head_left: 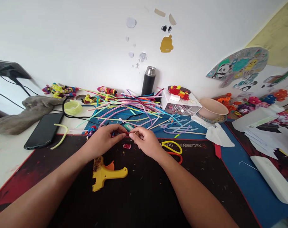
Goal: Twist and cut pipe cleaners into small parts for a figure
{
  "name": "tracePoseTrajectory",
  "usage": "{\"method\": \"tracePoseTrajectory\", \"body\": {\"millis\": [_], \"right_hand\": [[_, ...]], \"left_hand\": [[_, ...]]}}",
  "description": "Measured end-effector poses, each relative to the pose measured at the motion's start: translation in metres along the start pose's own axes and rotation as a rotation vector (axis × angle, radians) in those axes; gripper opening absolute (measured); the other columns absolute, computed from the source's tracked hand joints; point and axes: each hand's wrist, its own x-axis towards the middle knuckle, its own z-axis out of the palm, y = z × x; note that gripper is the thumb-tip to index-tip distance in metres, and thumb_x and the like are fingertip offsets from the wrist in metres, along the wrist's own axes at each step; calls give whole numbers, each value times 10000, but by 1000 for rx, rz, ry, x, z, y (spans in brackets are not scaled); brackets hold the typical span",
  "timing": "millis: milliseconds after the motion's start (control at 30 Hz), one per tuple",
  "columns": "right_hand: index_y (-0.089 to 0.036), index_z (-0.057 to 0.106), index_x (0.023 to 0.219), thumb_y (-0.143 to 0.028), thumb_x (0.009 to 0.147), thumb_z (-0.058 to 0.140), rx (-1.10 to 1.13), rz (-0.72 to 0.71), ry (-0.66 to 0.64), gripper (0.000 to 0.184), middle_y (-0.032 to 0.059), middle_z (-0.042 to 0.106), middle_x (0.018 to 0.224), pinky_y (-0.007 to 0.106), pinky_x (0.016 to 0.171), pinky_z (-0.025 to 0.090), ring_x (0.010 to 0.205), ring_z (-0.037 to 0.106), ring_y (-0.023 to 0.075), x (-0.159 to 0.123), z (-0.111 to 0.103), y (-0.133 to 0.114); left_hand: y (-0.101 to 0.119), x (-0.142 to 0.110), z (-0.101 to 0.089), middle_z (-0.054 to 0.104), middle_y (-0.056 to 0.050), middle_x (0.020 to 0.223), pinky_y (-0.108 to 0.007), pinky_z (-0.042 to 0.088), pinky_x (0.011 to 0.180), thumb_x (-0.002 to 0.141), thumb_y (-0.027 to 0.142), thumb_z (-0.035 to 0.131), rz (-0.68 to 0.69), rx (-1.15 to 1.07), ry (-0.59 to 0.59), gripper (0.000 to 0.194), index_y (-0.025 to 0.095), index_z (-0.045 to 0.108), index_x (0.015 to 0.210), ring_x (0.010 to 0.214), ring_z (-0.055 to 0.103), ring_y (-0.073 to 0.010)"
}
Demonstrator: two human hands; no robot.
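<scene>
My left hand (108,137) and my right hand (145,141) meet above the dark mat, thumbs and forefingers pinched together. Between the fingertips shows a small red piece (127,134), mostly hidden; it looks like pipe cleaner. Just below the hands lies a short glittery red piece (127,146). A yellow glue gun (108,174) with an orange trigger rests on the mat under my left forearm. Beside my right wrist are scissors (173,147) with yellow and red handles, partly covered by the hand.
Behind the hands spreads a heap of coloured pipe cleaners (134,107). A black thermos (148,81) stands at the wall. On the left are a phone (43,130) and a roll of tape (73,108); on the right, a bowl (213,109) and a crumpled tissue (220,135).
</scene>
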Motion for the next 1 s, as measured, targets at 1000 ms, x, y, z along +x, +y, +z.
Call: {"method": "tracePoseTrajectory", "body": {"millis": [1000], "right_hand": [[-209, 660, 911, -550, 954, 699, 329, 105, -44, 347, -81, 544, 549, 240, 481, 366, 441, 480, 100, -1, 1, -7]], "left_hand": [[-9, 3, 6, 830, -84, 993, -420, 610, 899, 799, 718, 831, -95, -380, -38, 537, 215, 802, 986, 952, 760, -294]]}}
